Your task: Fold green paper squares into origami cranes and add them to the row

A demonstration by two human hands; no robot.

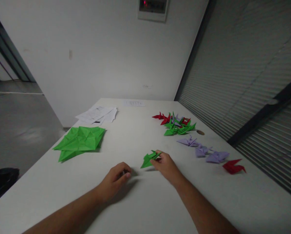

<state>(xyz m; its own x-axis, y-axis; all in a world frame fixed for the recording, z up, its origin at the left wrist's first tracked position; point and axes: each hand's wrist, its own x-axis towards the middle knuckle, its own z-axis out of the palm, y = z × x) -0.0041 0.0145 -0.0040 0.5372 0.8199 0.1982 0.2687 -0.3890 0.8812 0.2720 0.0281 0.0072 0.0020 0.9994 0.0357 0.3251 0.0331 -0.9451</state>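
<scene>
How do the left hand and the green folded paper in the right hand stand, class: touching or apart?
Apart. The head view shows a strip of white tabletop between the left hand and the green folded paper.

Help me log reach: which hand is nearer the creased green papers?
Left. The left hand is right of the creased green papers and nearer the camera, not touching them; the right hand is farther right, a green origami crane in its grip.
</scene>
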